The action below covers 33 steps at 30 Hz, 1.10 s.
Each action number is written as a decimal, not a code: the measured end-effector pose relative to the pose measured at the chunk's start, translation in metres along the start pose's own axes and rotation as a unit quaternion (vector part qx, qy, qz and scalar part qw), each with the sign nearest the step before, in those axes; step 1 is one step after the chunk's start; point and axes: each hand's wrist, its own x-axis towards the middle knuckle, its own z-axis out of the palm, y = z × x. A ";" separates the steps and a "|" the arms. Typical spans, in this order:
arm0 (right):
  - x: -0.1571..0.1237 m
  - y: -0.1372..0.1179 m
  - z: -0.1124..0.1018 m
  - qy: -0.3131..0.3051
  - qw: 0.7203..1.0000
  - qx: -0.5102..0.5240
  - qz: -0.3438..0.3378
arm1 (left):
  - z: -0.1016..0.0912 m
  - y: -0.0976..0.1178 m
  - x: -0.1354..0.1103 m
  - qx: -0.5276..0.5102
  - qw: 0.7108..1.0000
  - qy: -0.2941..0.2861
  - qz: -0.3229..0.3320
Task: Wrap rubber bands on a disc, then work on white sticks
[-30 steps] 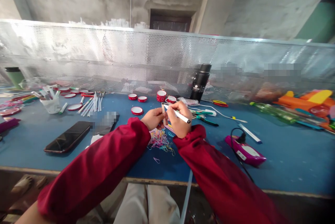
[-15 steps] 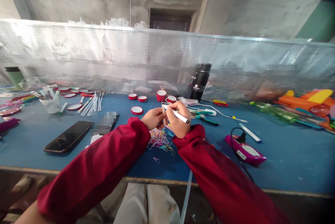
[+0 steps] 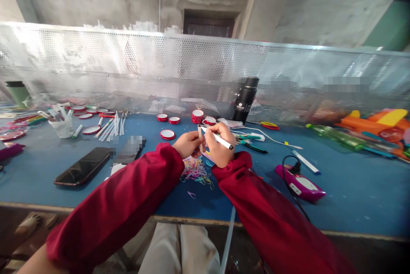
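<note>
My left hand (image 3: 188, 143) is closed on a flat wooden craft stick (image 3: 200, 132), pinched upright between thumb and fingers. A white marker pen (image 3: 222, 140) with a dark end rests in my right hand (image 3: 219, 151), gripped as for writing. Its tip is close against the upper part of the stick; whether they touch is too small to tell. Below both hands lies a loose heap of colourful small elastic bands (image 3: 195, 170), with one purple band (image 3: 191, 195) apart from it.
Two dark phones, one nearest at left (image 3: 83, 166), lie beside my left sleeve. Red tape rolls (image 3: 168, 135), a black thermos (image 3: 246, 100) and pliers (image 3: 253, 147) stand or lie beyond my hands. A purple power strip (image 3: 301, 185) sits at right, a cup of markers (image 3: 61, 129) at left.
Both hands stay nearly in place, still holding the stick and the marker pen. The marker's rear end has shifted very slightly to the right.
</note>
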 end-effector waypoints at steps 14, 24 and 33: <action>0.000 -0.001 0.001 -0.012 1.000 -0.001 -0.011 | 0.000 0.000 -0.001 -0.002 1.000 -0.002 0.001; 0.000 0.000 0.000 -0.007 1.000 -0.009 -0.002 | -0.001 -0.001 0.000 -0.012 1.000 -0.002 0.003; -0.001 0.000 0.001 -0.012 1.000 -0.008 -0.007 | 0.000 0.000 0.000 -0.013 1.000 -0.003 0.005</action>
